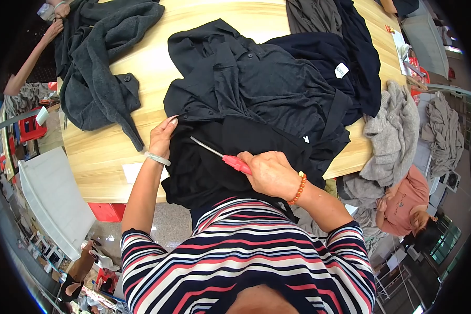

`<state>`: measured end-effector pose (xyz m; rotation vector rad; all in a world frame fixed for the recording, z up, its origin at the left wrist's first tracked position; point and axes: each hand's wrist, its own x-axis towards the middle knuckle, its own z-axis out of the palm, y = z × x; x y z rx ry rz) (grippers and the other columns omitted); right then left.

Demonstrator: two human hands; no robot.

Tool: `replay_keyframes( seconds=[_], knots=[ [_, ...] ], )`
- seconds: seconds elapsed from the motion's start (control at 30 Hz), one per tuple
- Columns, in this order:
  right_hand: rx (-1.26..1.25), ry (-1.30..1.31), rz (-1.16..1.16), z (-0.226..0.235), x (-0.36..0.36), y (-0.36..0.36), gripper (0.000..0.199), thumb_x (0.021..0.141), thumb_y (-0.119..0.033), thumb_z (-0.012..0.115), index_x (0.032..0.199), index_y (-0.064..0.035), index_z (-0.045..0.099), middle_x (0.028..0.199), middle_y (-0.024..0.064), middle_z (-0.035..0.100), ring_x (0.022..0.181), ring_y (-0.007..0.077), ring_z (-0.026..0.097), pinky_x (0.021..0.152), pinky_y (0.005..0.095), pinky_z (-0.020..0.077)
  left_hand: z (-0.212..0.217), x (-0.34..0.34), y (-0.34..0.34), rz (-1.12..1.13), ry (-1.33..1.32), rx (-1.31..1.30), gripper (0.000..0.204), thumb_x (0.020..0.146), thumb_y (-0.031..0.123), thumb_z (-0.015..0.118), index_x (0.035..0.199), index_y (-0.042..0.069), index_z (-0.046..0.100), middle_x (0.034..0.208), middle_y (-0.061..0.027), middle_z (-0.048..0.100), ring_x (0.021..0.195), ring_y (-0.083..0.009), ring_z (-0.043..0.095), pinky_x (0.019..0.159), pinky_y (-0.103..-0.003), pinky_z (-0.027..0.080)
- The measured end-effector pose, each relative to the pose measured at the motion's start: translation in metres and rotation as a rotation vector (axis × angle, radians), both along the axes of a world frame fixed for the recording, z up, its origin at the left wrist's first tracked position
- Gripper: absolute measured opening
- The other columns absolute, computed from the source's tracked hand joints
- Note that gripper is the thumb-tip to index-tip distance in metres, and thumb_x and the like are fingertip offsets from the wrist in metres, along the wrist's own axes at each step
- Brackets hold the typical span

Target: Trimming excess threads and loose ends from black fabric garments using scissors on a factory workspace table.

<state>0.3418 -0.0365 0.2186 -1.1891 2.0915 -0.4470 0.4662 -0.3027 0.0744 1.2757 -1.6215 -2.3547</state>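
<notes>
Red-handled tool [221, 155] in right grip [269, 172] (over black garment [246, 94])

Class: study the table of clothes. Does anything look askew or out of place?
Yes. A grey knit hangs off the table's right edge, half slipped down. The right hand holds a red-handled tool over the black garment.

Your right hand [269, 172] is gripping a red-handled tool [222, 156] at frame centre, while your left hand [162, 137] is pressing the black garment [246, 99] onto the wooden table [104, 162].
</notes>
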Motion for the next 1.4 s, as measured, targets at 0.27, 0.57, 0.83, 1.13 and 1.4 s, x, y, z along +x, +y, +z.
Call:
replay_keyframes(
  seconds=[0.27, 0.57, 0.83, 1.13, 1.4],
  knots=[
    [-0.077, -0.046, -0.136, 0.004, -0.009, 0.009, 0.027, 0.085, -0.018, 0.06, 0.111, -0.0093, 0.059, 0.082, 0.0172, 0.066, 0.076, 0.035, 0.065, 0.067, 0.0426, 0.0521, 0.045, 0.011, 0.0, -0.006, 0.049, 0.38, 0.022, 0.091, 0.018, 0.062, 0.107, 0.003, 0.062, 0.093, -0.0032, 0.065, 0.076, -0.0088, 0.06, 0.059, -0.021, 0.044],
    [-0.101, 0.134, -0.18, -0.067, -0.001, 0.043, 0.022, 0.077, -0.009, 0.058, 0.098, -0.0053, 0.056, 0.077, 0.0153, 0.064, 0.074, 0.032, 0.064, 0.063, 0.0411, 0.0519, 0.046, 0.193, -0.048, -0.543, -0.838, -0.006, 0.019, 0.087, 0.019, 0.064, 0.083, 0.0, 0.067, 0.058, -0.0031, 0.058, 0.047, -0.0159, 0.056, 0.037, -0.026, 0.044],
    [-0.097, 0.178, -0.172, -0.089, 0.028, 0.019, 0.017, 0.076, -0.006, 0.055, 0.092, -0.0022, 0.055, 0.076, 0.0141, 0.063, 0.077, 0.0303, 0.064, 0.062, 0.0395, 0.0517, 0.028, 0.042, 0.012, -0.594, -0.109, -1.365, 0.026, 0.081, 0.011, 0.067, 0.105, 0.004, 0.063, 0.105, -0.0166, 0.06, 0.103, -0.0365, 0.054, 0.091, -0.041, 0.042],
    [-0.114, 0.179, -0.6, -0.029, -0.034, 0.072, 0.037, 0.081, -0.005, 0.059, 0.117, -0.0068, 0.054, 0.096, 0.0132, 0.066, 0.086, 0.0324, 0.063, 0.075, 0.0412, 0.0516, 0.002, -0.217, 0.048, -0.48, 0.353, -1.367, 0.037, 0.076, 0.019, 0.073, 0.108, 0.005, 0.062, 0.101, -0.0147, 0.063, 0.093, -0.0342, 0.059, 0.084, -0.04, 0.047],
    [-0.048, 0.076, -0.567, -0.014, -0.063, 0.083, 0.033, 0.082, -0.006, 0.058, 0.114, -0.006, 0.054, 0.091, 0.0155, 0.066, 0.084, 0.0351, 0.063, 0.071, 0.0444, 0.0513, 0.005, -0.186, 0.048, -0.638, 0.066, 0.169, 0.017, 0.083, -0.001, 0.066, 0.1, -0.001, 0.064, 0.09, 0.0002, 0.066, 0.08, -0.0067, 0.059, 0.076, -0.021, 0.047]
  ],
)
